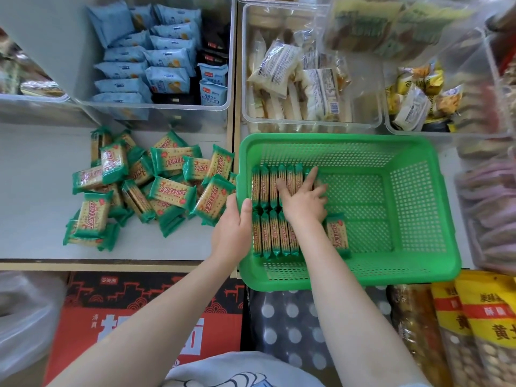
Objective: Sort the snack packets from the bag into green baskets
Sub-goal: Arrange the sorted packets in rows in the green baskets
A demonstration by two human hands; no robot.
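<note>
A green plastic basket (413, 208) stands on the white shelf, right of centre. Green-wrapped cracker packets stand on edge in two rows (265, 236) at its left end, and one packet (337, 233) leans by itself to their right. My right hand (304, 196) lies with straight fingers across the back row, pressing the packets leftward. My left hand (233, 227) grips the basket's left rim, thumb inside. A loose pile of the same green packets (150, 180) lies on the shelf left of the basket.
Clear bins stand behind: blue packets (156, 57) at left, pale packets (301, 79) in the middle, yellow ones (418, 93) at right. A clear bag (391, 26) hangs at the top right. Below the shelf are a red box (139, 317) and yellow bags (483, 317).
</note>
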